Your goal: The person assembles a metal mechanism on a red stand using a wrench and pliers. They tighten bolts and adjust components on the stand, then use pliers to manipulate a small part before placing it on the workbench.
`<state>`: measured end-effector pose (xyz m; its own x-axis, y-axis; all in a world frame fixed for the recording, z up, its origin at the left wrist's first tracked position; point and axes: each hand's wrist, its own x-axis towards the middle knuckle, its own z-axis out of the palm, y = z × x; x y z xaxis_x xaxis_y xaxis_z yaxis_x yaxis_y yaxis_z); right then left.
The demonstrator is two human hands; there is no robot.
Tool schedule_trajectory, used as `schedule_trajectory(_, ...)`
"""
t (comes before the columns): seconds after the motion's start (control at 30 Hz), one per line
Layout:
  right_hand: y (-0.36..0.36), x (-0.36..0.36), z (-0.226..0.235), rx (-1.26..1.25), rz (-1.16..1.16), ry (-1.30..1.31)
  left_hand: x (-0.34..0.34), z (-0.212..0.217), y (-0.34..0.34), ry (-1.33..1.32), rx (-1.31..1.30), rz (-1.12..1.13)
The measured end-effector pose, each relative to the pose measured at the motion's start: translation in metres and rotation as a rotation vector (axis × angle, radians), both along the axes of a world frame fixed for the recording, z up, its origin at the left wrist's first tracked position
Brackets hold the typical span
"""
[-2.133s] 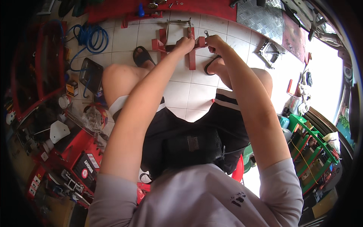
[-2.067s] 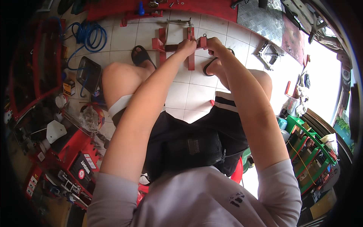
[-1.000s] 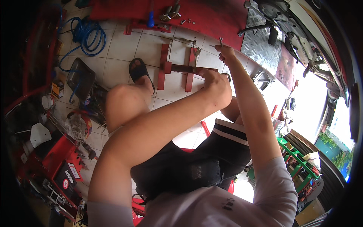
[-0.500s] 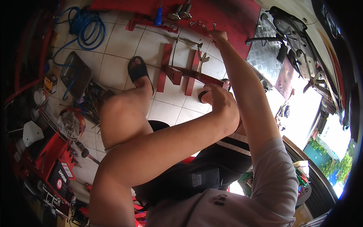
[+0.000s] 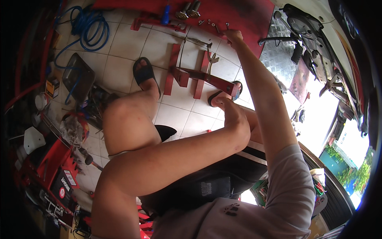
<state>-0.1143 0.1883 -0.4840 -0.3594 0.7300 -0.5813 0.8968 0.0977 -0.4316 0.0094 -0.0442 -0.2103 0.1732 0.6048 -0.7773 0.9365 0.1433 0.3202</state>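
The left hand (image 5: 232, 115) rests curled on the near end of the red frame (image 5: 199, 75), fingers bent over its bar; whether it truly grips cannot be told. The right hand (image 5: 234, 36) reaches beyond the frame, arm straight, fingers closed at small bolts (image 5: 217, 27) on the red mat (image 5: 246, 12). Bare tiles (image 5: 119, 59) lie left of the frame, past a sandalled foot (image 5: 145, 75).

Red frame (image 5: 187, 73): painted metal, semi-gloss, scuffed. Floor tiles (image 5: 119, 71) under it: pale ceramic, smooth, dull sheen. Right of frame, ramp plate (image 5: 278, 55): bare metal, raised tread pattern. Left of frame, hose (image 5: 85, 30): blue plastic, smooth. Beside frame, sandal (image 5: 145, 73): black rubber, matt.
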Motion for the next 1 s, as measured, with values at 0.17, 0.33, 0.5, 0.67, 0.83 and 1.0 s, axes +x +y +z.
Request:
schedule_trajectory(0.17,-0.003,0.002,0.069,-0.105,0.587,-0.169,0.014,-0.006,-0.015,0.027,0.033,0.103)
schedule_trajectory(0.33,-0.029,0.082,0.204,0.159,1.081,0.054,0.021,-0.015,-0.011,-0.006,0.035,0.081)
schedule_trajectory(0.5,-0.075,0.141,0.260,0.192,0.918,0.040,0.032,-0.015,-0.010,0.045,0.079,0.088)
schedule_trajectory(0.67,-0.071,0.145,0.205,0.140,0.865,-0.098,0.027,-0.019,-0.014,-0.084,0.062,0.125)
schedule_trajectory(0.83,-0.061,0.136,0.182,0.133,0.855,-0.074,-0.052,-0.006,-0.011,-0.161,0.194,0.543)
schedule_trajectory(1.0,-0.071,0.127,0.178,0.137,0.901,-0.075,-0.123,-0.043,-0.025,0.233,0.481,0.791)
